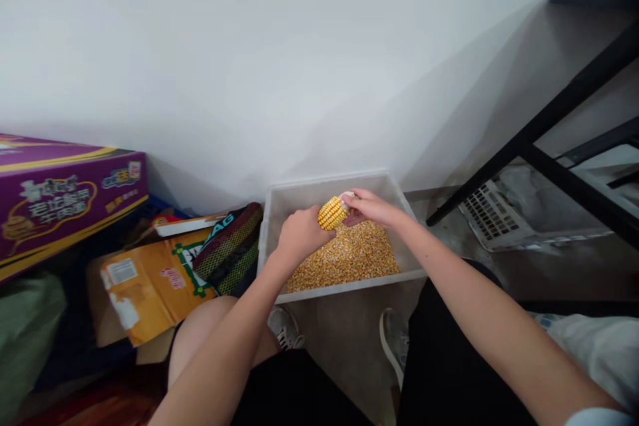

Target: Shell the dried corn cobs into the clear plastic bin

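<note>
An ear of dried yellow corn [332, 213] is held over a whitish plastic bin [344, 285]. Loose corn kernels [344, 256] cover the bin's floor, piled toward the front and right. My left hand [303, 233] is wrapped round the cob's left end, its fingertips partly hidden. At the other end, where the cob looks pale and bare, my right hand [368, 208] grips it with thumb and fingers. Both hands are above the kernels, inside the bin's outline.
On the left stand a purple printed carton [74, 200], a flattened yellow package [154, 286] and a dark mesh bag [229, 249]. A black metal frame [529, 140] slants at the right, with a white plastic basket [494, 213] behind it. The white wall [299, 60] rises behind the bin.
</note>
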A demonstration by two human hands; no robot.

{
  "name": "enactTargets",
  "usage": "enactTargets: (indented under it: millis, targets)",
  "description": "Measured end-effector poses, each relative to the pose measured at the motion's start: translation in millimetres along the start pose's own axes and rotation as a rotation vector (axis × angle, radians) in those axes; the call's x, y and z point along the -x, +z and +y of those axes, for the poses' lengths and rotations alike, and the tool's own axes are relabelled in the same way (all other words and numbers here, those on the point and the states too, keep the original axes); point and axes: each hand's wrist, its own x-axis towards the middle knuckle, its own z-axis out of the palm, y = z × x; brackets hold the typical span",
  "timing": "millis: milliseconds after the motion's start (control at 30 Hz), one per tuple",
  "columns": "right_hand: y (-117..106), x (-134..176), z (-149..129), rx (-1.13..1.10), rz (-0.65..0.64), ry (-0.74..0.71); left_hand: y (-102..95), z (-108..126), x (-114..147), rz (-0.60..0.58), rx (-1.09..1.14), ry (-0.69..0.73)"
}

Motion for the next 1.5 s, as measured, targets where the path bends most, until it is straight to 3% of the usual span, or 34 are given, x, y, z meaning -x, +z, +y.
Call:
enactTargets:
  millis: [133, 333, 567, 767, 933, 1067, 1167, 1500]
  targets:
    - [-1, 0, -3, 0.008, 0.018, 0.006, -0.8, 0, -1, -0.003, 0.021, -0.004]
    - [-1, 2, -8, -0.078, -0.060, 0.032, -3.5, 0, -3, -0.018, 0.048, -0.041]
    - [1, -2, -1, 0.037, -0.008, -0.069, 0.9, -3, -11, -0.074, 0.206, -0.045]
    - [2, -2, -1, 0.009, 0.012, -0.026, -0.1, -7, -13, -0.110, 0.253, -0.038]
    - [-4, -6, -1, -0.110, -0.040, 0.000, 0.5, -4, -10, -0.032, 0.088, -0.056]
    - [-1, -8, 3, -0.035, 0.020, 0.011, 2.9, 4, -7, 0.010, -0.061, -0.063]
    - [4, -10, 7, 0.040, 0.064, 0.004, 4.5, 8, -6, 0.002, -0.089, -0.046]
    - [1, -19, 16, 0.016, -0.009, -0.026, 8.4, 3, -6, 0.015, -0.109, -0.024]
